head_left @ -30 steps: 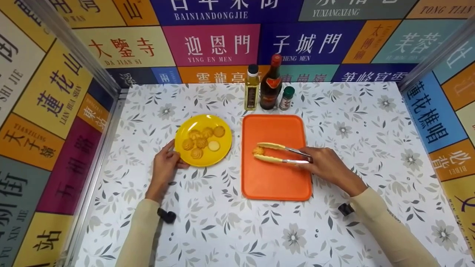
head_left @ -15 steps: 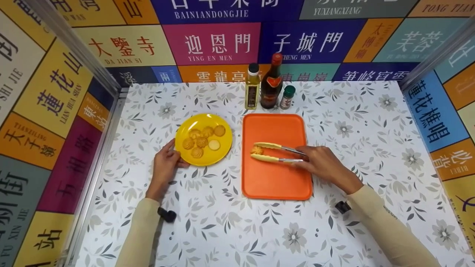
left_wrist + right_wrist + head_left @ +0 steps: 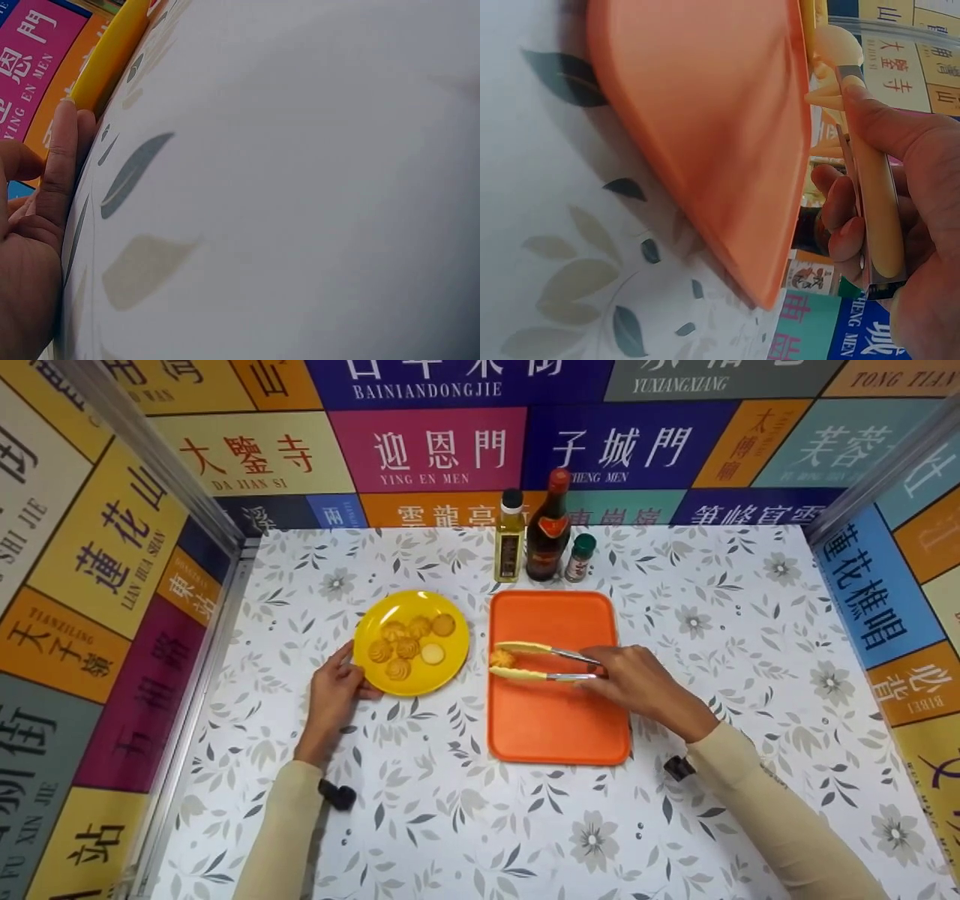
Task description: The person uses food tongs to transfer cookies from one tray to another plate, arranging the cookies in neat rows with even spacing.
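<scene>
In the head view, my left hand (image 3: pixel 336 690) rests at the lower left rim of a yellow plate (image 3: pixel 446 679), its thumb and fingers touching the edge. Several round cookies (image 3: pixel 397 669), most with swirled tops, lie on that plate. My right hand (image 3: pixel 637 679) grips metal tongs (image 3: pixel 574 655) with pale yellow tips. Between the tips sits a golden, rough-looking cookie (image 3: pixel 502 658), over the left edge of an orange tray (image 3: pixel 555 727). The right wrist view shows fingers and thumb wrapped round the tongs (image 3: pixel 877 202); the held cookie is hard to make out there.
Behind the tray stand an oil bottle (image 3: pixel 508 540), a dark red-capped bottle (image 3: pixel 547 532) and a small green-capped jar (image 3: pixel 580 559). A leaf-patterned cloth (image 3: pixel 450 825) covers the table. Walls of coloured panels (image 3: pixel 427 450) close in the back and sides.
My right hand has moved left and slightly away from me, carrying the tongs and cookie from over the tray to its left edge. The left hand and plate have stayed put.
</scene>
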Action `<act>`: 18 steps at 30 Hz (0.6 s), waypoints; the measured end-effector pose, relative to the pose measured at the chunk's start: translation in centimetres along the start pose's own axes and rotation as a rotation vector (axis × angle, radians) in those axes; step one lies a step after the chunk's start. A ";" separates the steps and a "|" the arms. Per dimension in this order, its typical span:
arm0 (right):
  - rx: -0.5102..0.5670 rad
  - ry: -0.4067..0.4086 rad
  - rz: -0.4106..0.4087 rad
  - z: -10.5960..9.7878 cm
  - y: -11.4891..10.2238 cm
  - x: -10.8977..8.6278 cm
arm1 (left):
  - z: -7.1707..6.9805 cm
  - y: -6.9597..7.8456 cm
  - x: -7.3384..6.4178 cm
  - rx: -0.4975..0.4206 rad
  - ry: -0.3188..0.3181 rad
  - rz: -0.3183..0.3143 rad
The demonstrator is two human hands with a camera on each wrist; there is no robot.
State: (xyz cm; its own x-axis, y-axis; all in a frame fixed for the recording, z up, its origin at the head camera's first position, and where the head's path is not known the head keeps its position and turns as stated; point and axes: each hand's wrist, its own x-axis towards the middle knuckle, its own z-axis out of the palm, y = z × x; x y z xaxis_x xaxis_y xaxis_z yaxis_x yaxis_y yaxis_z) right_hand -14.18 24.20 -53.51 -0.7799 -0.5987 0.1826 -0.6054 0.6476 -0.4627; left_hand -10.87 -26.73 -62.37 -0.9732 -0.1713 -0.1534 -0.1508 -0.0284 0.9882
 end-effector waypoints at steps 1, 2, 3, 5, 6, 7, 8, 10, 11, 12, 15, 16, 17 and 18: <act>0.002 -0.002 -0.003 0.0 -0.1 0.2 | 0.0 0.0 0.0 0.001 0.000 0.000; 0.004 -0.003 -0.007 0.0 -0.3 0.4 | 0.0 0.0 0.0 0.002 -0.003 0.001; 0.003 -0.002 -0.013 0.0 -0.4 0.6 | 0.0 0.1 0.0 0.006 -0.005 0.000; 0.007 -0.003 -0.021 0.1 -0.7 1.0 | 0.1 0.1 0.0 0.012 -0.008 -0.002; 0.010 -0.005 -0.024 0.1 -0.8 1.2 | 0.1 0.1 0.0 0.015 -0.010 -0.003; 0.011 -0.006 -0.028 0.2 -1.0 1.4 | 0.1 0.2 0.0 0.019 -0.011 -0.004; 0.012 -0.008 -0.031 0.2 -1.1 1.6 | 0.0 0.2 0.0 0.023 -0.012 -0.005; 0.013 -0.013 -0.036 0.4 -1.2 1.9 | 0.0 0.2 0.0 0.026 -0.012 -0.009; 0.012 -0.015 -0.039 0.5 -1.3 2.0 | 0.0 0.2 0.0 0.030 -0.012 -0.011; 0.012 -0.018 -0.042 0.5 -1.4 2.2 | 0.0 0.1 0.0 0.031 -0.012 -0.013; 0.011 -0.021 -0.057 0.8 -1.6 2.7 | 0.0 0.1 0.0 0.032 -0.010 -0.015; 0.011 -0.022 -0.062 0.9 -1.6 2.8 | 0.0 0.1 0.0 0.029 -0.008 -0.015; 0.011 -0.023 -0.066 0.9 -1.7 3.0 | 0.0 0.1 0.0 0.029 -0.009 -0.015; 0.014 -0.028 -0.067 1.0 -1.8 3.2 | 0.0 0.1 0.0 0.027 -0.008 -0.015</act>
State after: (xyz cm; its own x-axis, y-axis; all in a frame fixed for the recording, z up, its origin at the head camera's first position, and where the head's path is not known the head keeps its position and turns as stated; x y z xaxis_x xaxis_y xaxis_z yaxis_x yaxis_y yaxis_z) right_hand -15.40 20.66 -52.93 -0.7330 -0.6533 0.1896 -0.6536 0.5990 -0.4626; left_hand -10.93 -26.72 -62.25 -0.9721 -0.1636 -0.1681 -0.1697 -0.0046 0.9855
